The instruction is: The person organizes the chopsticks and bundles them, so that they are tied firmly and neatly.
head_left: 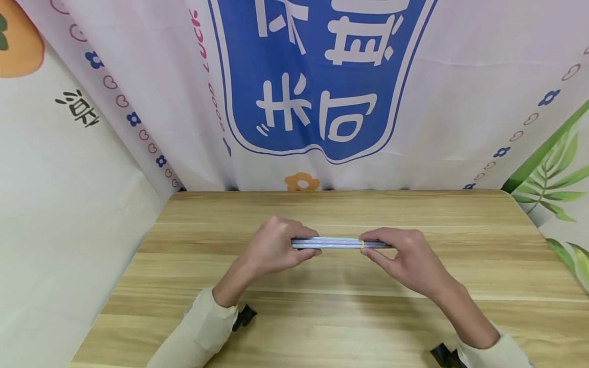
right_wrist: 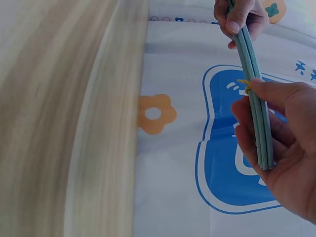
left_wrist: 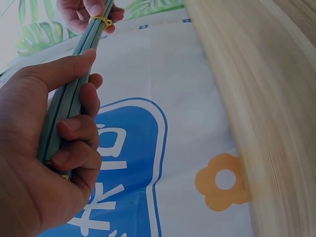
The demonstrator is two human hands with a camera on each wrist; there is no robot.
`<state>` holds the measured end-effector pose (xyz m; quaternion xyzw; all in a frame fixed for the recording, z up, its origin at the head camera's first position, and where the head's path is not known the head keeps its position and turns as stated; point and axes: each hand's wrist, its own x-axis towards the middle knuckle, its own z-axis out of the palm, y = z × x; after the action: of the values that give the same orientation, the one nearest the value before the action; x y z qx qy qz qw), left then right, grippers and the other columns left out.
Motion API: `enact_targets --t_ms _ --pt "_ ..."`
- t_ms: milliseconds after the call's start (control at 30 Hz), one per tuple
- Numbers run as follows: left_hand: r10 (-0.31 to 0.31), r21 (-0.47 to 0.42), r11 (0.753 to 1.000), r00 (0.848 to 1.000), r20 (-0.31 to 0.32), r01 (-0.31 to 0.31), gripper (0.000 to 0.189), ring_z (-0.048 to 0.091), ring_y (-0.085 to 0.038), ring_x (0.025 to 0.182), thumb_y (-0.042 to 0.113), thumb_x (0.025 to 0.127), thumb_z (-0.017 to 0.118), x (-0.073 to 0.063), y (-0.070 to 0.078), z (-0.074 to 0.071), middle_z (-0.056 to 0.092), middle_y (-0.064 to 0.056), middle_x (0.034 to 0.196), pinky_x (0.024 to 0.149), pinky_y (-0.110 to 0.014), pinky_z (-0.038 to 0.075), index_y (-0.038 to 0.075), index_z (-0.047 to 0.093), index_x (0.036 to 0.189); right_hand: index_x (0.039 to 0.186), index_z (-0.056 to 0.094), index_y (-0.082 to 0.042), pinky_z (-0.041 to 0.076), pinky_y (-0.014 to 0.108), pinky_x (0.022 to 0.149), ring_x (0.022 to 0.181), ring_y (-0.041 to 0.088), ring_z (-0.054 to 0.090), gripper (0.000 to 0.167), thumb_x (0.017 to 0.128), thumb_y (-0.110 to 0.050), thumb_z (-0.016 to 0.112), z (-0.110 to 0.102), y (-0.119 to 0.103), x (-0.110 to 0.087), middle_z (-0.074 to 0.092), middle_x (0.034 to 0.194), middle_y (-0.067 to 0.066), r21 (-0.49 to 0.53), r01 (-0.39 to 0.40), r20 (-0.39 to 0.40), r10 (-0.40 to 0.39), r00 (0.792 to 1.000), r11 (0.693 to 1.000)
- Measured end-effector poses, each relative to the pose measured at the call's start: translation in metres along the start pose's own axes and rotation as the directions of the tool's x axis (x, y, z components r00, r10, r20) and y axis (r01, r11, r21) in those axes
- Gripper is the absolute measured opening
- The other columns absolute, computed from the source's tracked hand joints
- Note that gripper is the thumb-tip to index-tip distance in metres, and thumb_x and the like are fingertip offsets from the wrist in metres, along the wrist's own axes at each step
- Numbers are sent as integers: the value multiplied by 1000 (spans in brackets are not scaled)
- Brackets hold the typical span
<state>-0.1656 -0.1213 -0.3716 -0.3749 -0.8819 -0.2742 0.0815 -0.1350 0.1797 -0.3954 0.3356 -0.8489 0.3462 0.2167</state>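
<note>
A bundle of slim, straight blue-green sticks (head_left: 338, 243) is held level above the wooden table (head_left: 322, 327); their exact kind is unclear. My left hand (head_left: 276, 245) grips the left end, its fingers curled round the sticks in the left wrist view. Toward the other end, my right hand (head_left: 409, 258) pinches the bundle between thumb and fingers. A yellow rubber band (right_wrist: 248, 88) is wound round the sticks right at the right thumb tip. In the right wrist view the sticks' right ends (right_wrist: 265, 165) lie against the palm. Palm and fingers partly hide the left ends.
Behind the table's far edge hangs a pale curtain (head_left: 442, 112) with a blue lettered panel (head_left: 317, 76) and an orange flower. White cloth (head_left: 55, 204) borders the left side, and leaf-printed cloth (head_left: 552, 189) the right. Black wrist mounts (head_left: 244, 317) sit by both sleeves.
</note>
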Motion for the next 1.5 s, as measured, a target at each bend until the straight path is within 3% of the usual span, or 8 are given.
enact_targets --t_ms 267,500,733,900,1200,1367,1500 --pt "32 -19 999 999 -5 -32 15 51 3 58 19 86 92 0 7 3 80 6 84 53 -14 41 16 87 100 104 86 -14 46 13 57 67 -2 60 32 75 -2 95 9 -4 -1 82 88 -4 89 9 -65 -4 998 996" --pt "56 2 998 998 -20 -56 17 53 4 58 19 84 93 -1 11 6 82 5 86 53 -13 41 15 87 100 103 87 -16 47 12 56 64 -4 60 31 73 -13 98 16 -9 0 82 85 -6 27 -18 -68 20 998 999" --pt "14 -11 1000 1000 -6 -14 19 58 2 62 20 86 92 0 11 6 83 3 91 54 -13 44 14 87 104 114 84 -14 61 24 70 85 11 78 43 74 -22 99 4 -12 2 84 104 -1 -71 -15 6 16 1000 997" --pt "-3 -15 1000 1000 -26 3 18 58 2 63 20 85 93 0 8 3 83 3 90 56 -15 46 15 87 101 112 83 -17 65 33 76 88 13 79 37 77 -11 96 -7 -12 3 83 105 -3 -72 -15 27 17 999 997" --pt "-2 -18 1000 1000 -13 2 18 55 2 61 21 86 93 0 8 3 82 5 88 55 -15 45 16 87 102 106 83 -16 58 13 81 89 10 80 29 82 -2 91 0 -8 2 83 103 -4 42 15 4 -15 1000 999" --pt "3 -23 1000 1000 -4 -3 17 55 2 60 21 86 92 -1 10 4 82 5 88 54 -14 44 16 87 101 106 85 -17 59 15 73 85 6 78 28 81 -8 94 7 -10 1 83 101 -5 54 8 -14 -8 1000 999" --pt "30 -26 999 1000 -2 -30 16 54 4 59 21 86 92 -2 15 6 82 5 87 53 -13 43 15 87 101 106 87 -18 53 15 62 77 0 70 29 79 -18 96 13 -14 1 84 99 -6 19 1 -22 -1 1000 1000"
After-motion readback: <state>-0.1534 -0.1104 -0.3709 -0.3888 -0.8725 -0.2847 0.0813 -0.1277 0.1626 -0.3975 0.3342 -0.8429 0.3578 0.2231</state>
